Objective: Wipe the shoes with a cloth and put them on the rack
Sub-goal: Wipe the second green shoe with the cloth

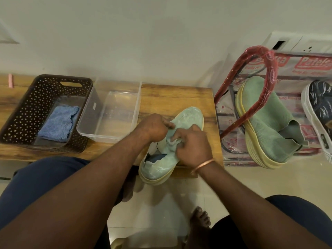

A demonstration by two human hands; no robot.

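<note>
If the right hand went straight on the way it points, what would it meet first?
Probably the left hand, close ahead over the green shoe; then the clear tub.

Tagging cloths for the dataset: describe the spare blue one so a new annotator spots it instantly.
Start at the low wooden table against the wall; toward its left sits a dark brown perforated plastic basket. The fluffy blue folded cloth lies inside it, untouched by either hand, unlike the pale cloth bunched in the right hand on the mint green knit shoe.
</note>
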